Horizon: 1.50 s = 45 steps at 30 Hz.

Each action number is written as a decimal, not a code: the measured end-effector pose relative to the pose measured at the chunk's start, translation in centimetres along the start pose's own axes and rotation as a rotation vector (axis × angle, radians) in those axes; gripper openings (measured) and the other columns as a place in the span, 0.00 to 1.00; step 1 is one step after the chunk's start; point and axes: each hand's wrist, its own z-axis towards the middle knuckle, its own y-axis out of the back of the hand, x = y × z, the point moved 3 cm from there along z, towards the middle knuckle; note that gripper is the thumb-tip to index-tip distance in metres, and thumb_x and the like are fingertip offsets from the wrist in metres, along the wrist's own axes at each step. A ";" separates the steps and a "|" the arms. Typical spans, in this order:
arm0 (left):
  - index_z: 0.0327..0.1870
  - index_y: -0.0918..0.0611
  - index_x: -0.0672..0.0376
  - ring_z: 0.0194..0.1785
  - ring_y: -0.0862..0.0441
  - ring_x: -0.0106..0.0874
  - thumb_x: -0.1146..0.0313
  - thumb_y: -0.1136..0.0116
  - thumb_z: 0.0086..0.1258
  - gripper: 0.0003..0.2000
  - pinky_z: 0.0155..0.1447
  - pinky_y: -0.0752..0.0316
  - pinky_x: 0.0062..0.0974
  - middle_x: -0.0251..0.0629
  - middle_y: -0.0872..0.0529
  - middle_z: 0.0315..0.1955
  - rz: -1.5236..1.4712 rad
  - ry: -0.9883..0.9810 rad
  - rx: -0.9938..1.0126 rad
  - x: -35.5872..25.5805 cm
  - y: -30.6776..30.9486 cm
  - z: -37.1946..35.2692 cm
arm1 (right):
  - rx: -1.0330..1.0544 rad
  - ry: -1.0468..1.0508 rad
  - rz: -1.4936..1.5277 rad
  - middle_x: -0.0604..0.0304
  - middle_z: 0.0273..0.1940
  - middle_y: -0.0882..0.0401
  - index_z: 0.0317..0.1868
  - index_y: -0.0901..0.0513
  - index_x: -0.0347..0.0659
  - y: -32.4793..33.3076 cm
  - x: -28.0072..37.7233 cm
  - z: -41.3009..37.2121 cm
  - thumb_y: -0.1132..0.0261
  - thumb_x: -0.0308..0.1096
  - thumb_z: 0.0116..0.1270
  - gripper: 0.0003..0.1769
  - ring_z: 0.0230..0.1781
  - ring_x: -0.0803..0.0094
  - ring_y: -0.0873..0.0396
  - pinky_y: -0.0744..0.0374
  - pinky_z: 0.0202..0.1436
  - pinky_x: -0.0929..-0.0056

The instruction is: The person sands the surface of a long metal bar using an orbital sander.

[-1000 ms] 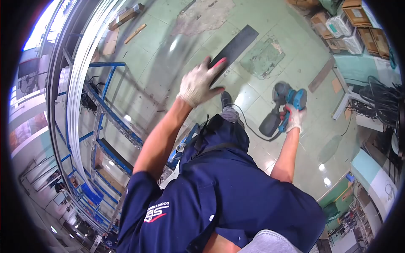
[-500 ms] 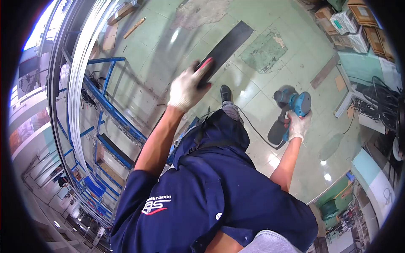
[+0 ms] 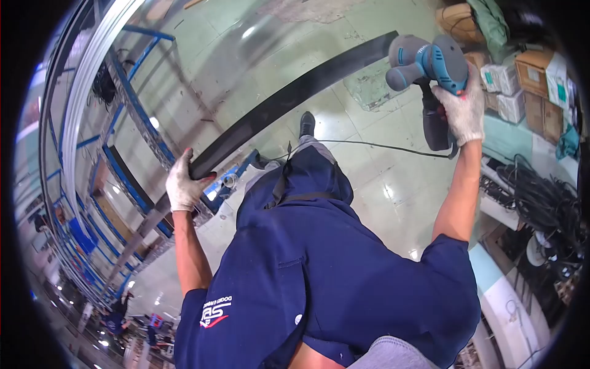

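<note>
My shirt point(image 3: 375, 264), seven o'clock: "DOORS &" upside down, logo point(image 3: 215, 313) letters unclear. Sander point(image 3: 424, 61) in my right grip point(image 3: 460, 111), half past one: lettering blurred.

Pale green tiled floor point(image 3: 362, 166), glossy, spreads through the middle and top of the frame; a rough worn patch point(image 3: 369, 92) at upper centre, one dark shoe point(image 3: 307, 125) planted on the tiles nearer the middle. Left side: blue rack point(image 3: 141, 114), long pale bars point(image 3: 75, 111) running along it. Upper right: stacked boxes point(image 3: 534, 77), whatever bears them hard to tell.
</note>
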 end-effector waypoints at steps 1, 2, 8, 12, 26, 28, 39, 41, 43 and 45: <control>0.79 0.16 0.55 0.71 0.09 0.50 0.49 0.05 0.50 0.51 0.77 0.15 0.46 0.48 0.06 0.68 0.023 -0.003 -0.015 0.8 0.1 -0.4 | 0.047 -0.001 0.006 0.54 0.44 0.07 0.82 0.23 0.39 -0.8 0.8 0.5 0.17 0.32 0.62 0.47 0.28 0.69 0.12 0.13 0.33 0.65; 0.77 0.14 0.55 0.71 0.09 0.49 0.47 0.06 0.50 0.50 0.76 0.15 0.46 0.46 0.06 0.68 0.030 0.025 -0.015 0.9 0.3 -0.7 | 0.091 -0.002 0.011 0.54 0.43 0.08 0.82 0.23 0.39 -1.6 1.4 0.9 0.17 0.32 0.61 0.47 0.27 0.69 0.12 0.14 0.32 0.65; 0.67 0.09 0.53 0.57 0.04 0.48 0.43 0.08 0.49 0.42 0.64 0.11 0.45 0.44 0.02 0.53 0.007 -0.035 -0.117 1.8 0.3 -1.0 | 0.254 -0.019 -0.114 0.56 0.41 0.09 0.82 0.25 0.39 -5.7 8.0 -2.1 0.19 0.29 0.62 0.47 0.23 0.71 0.15 0.16 0.27 0.67; 0.63 0.07 0.51 0.52 0.04 0.47 0.42 0.09 0.50 0.39 0.60 0.11 0.46 0.45 0.02 0.48 -0.002 -0.007 -0.112 1.7 0.4 -1.3 | 0.297 0.303 -0.177 0.54 0.48 0.08 0.83 0.26 0.39 -9.2 9.4 -4.3 0.18 0.32 0.61 0.49 0.33 0.69 0.11 0.12 0.38 0.67; 0.63 0.06 0.47 0.53 0.03 0.44 0.37 0.10 0.51 0.38 0.61 0.10 0.44 0.38 0.01 0.48 -0.025 0.015 -0.108 2.2 0.1 -1.4 | 0.193 0.227 -0.368 0.53 0.41 0.08 0.83 0.27 0.39 -10.2 12.2 -3.6 0.20 0.34 0.63 0.48 0.26 0.66 0.11 0.13 0.30 0.64; 0.63 0.06 0.47 0.54 0.03 0.44 0.37 0.10 0.51 0.38 0.61 0.10 0.44 0.38 0.01 0.48 -0.032 0.023 -0.097 2.1 0.4 -1.4 | 0.223 0.343 -0.415 0.49 0.46 0.07 0.82 0.27 0.37 -11.2 13.0 -4.9 0.19 0.35 0.62 0.48 0.32 0.62 0.08 0.10 0.38 0.62; 0.61 0.06 0.47 0.54 0.03 0.45 0.40 0.10 0.51 0.36 0.60 0.10 0.45 0.38 0.02 0.49 -0.059 0.003 -0.119 2.3 0.4 -1.7 | 0.267 0.262 -0.301 0.50 0.48 0.07 0.80 0.27 0.40 -12.7 12.3 -6.1 0.17 0.34 0.62 0.47 0.40 0.59 0.06 0.09 0.44 0.59; 0.60 0.06 0.47 0.53 0.03 0.45 0.40 0.10 0.51 0.35 0.60 0.10 0.45 0.38 0.02 0.48 -0.069 0.002 -0.126 2.2 0.4 -1.8 | 0.286 -0.024 -0.221 0.50 0.41 0.08 0.81 0.29 0.40 -11.2 13.2 -5.1 0.17 0.35 0.62 0.48 0.29 0.59 0.08 0.09 0.32 0.59; 0.60 0.06 0.47 0.53 0.03 0.45 0.41 0.10 0.51 0.35 0.59 0.10 0.45 0.39 0.02 0.48 -0.071 0.000 -0.133 2.2 0.5 -1.7 | 0.239 -0.047 -0.135 0.57 0.34 0.13 0.79 0.30 0.39 -10.4 11.5 -3.1 0.19 0.31 0.64 0.45 0.18 0.71 0.17 0.18 0.19 0.67; 0.59 0.05 0.47 0.53 0.03 0.45 0.42 0.10 0.51 0.35 0.59 0.10 0.46 0.39 0.02 0.48 -0.072 0.015 -0.113 1.9 1.0 -1.7 | 0.250 -0.073 -0.114 0.58 0.33 0.14 0.75 0.31 0.39 -9.8 11.0 -2.1 0.20 0.30 0.66 0.41 0.19 0.69 0.16 0.17 0.20 0.66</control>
